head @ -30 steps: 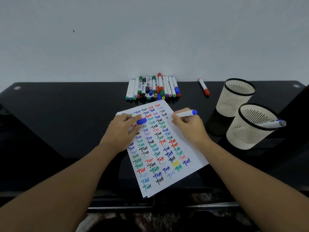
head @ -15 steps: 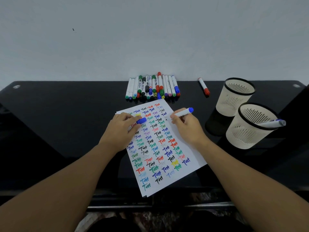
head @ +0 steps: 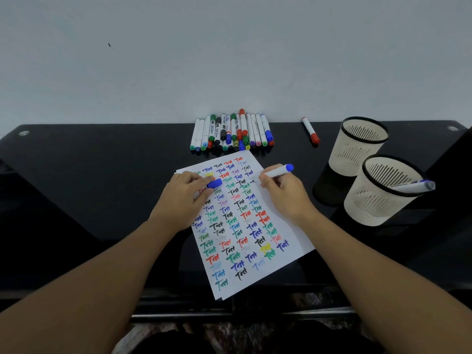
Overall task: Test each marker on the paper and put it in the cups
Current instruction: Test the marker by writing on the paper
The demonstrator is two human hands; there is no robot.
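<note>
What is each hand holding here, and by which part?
Right hand grips the blue marker low on its barrel, near the tip. Left hand pinches its blue cap.

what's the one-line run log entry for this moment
step: testing blue marker on paper | right hand: holds marker | left hand: holds blue cap | near cup: one marker inside

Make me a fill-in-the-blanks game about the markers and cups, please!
1. The right hand holds a marker whose end is ____.
2. The left hand holds a blue ____.
3. The marker lying alone near the far cup has a ____ cap.
4. The near cup has ____ marker sticking out.

Missing words: blue; cap; red; one
</note>
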